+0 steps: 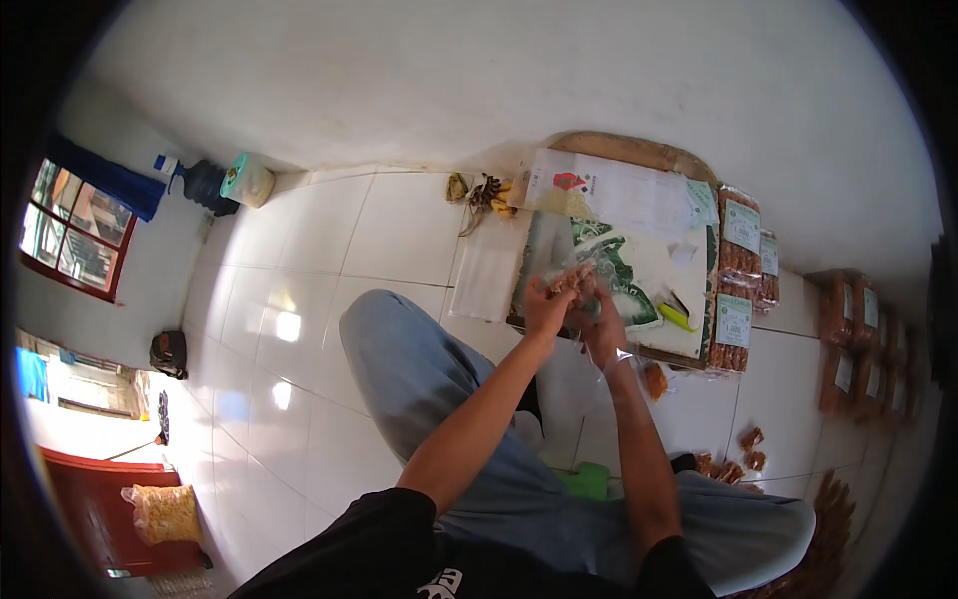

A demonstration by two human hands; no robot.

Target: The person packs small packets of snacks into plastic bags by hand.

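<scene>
gripping a clear bag (589, 274), left hand (549, 302) and right hand (603, 324) are clamped on it, contents blurred; right of the right hand, packs (740, 228) hold brown snacks (732, 357).

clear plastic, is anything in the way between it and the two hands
Nothing visible: the left hand and right hand both meet the clear plastic. The yellow-green tool lies off to the right.
</scene>
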